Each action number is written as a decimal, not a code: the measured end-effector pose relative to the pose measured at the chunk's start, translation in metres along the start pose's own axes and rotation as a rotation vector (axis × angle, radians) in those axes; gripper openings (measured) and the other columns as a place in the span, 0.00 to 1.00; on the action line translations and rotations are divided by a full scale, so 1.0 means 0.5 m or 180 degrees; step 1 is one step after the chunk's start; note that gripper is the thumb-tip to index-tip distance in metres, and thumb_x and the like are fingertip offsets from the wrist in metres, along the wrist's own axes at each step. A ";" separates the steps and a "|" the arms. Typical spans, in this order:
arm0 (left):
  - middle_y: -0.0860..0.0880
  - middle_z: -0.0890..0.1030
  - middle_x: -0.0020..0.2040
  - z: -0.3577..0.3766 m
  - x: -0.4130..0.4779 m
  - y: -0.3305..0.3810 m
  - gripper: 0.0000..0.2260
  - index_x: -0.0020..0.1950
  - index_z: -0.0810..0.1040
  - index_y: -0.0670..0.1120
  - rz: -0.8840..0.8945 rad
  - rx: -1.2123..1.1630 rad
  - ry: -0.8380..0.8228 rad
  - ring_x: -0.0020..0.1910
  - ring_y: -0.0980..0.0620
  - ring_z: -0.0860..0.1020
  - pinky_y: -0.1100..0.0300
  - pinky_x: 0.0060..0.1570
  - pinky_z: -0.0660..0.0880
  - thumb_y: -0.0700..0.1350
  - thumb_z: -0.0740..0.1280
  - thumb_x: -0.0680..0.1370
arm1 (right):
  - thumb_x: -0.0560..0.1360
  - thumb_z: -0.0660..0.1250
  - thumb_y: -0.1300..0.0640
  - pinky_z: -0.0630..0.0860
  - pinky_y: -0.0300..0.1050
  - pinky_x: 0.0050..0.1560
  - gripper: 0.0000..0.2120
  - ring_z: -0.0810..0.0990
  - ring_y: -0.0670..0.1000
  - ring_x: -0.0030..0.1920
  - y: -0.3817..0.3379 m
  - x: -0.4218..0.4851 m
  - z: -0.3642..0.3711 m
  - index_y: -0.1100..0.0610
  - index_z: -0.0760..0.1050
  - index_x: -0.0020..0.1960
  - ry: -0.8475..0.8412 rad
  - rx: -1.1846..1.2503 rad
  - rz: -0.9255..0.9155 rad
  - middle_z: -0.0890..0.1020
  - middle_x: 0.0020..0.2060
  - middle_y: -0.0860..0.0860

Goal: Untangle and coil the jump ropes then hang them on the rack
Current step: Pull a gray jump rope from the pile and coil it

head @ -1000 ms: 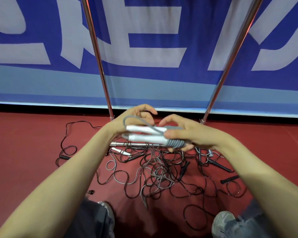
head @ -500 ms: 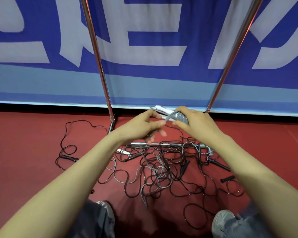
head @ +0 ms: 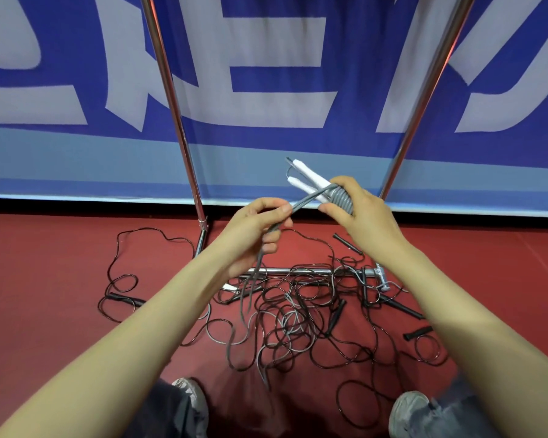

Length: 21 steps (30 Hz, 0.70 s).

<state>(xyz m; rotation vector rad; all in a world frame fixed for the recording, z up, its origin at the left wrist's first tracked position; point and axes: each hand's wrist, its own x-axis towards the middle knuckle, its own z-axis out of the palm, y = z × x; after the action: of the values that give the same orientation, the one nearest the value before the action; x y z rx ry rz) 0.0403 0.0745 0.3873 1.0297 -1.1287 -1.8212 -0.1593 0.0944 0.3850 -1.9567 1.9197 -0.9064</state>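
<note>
My right hand (head: 359, 213) grips a grey jump rope's two white handles (head: 307, 178), held side by side and pointing up to the left, with grey cord wound in several turns (head: 340, 197) around them. My left hand (head: 255, 230) pinches the loose grey cord (head: 301, 206) just left of the coil; the doubled cord hangs from that hand down to the floor. Below lies a tangled heap of black and grey jump ropes (head: 298, 320) on the red floor. The rack's two chrome uprights (head: 174, 115) (head: 424, 99) rise behind, and its base bar (head: 307, 272) lies under the tangle.
A blue banner with white lettering (head: 266, 90) stands behind the rack. Loose black handles (head: 347, 243) (head: 416, 332) (head: 125, 300) lie on the floor around the heap. My two shoes (head: 192, 403) (head: 408, 412) are at the bottom edge.
Both hands rose and the handles tilted from level to pointing up-left. My left hand moved away from the handles and now pulls the cord taut to the left of the coil.
</note>
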 end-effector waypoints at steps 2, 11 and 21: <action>0.48 0.77 0.34 -0.003 0.005 -0.002 0.06 0.51 0.73 0.43 -0.0128 0.0043 -0.0050 0.23 0.59 0.61 0.69 0.20 0.57 0.46 0.60 0.82 | 0.76 0.67 0.46 0.65 0.45 0.34 0.17 0.71 0.49 0.33 -0.002 -0.001 -0.007 0.48 0.70 0.62 -0.0042 0.0412 0.0044 0.72 0.33 0.44; 0.49 0.82 0.35 -0.006 0.010 -0.021 0.05 0.50 0.76 0.43 0.0235 0.0255 -0.0212 0.27 0.58 0.69 0.68 0.32 0.66 0.38 0.67 0.75 | 0.73 0.72 0.58 0.68 0.41 0.22 0.13 0.70 0.49 0.25 -0.024 -0.001 -0.029 0.46 0.72 0.53 -0.0441 0.2369 0.0397 0.75 0.31 0.52; 0.54 0.72 0.27 -0.032 0.020 -0.049 0.12 0.48 0.75 0.44 0.0495 0.1542 -0.0308 0.27 0.58 0.65 0.67 0.30 0.63 0.53 0.66 0.74 | 0.79 0.64 0.51 0.60 0.34 0.17 0.11 0.66 0.48 0.20 -0.052 -0.008 -0.025 0.57 0.75 0.43 -0.0118 0.3212 0.1041 0.73 0.31 0.58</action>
<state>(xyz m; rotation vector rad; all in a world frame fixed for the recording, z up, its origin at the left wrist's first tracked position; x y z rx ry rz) 0.0467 0.0687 0.3578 1.0894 -1.7134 -1.5205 -0.1456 0.1040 0.4086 -1.0221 1.2651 -1.3446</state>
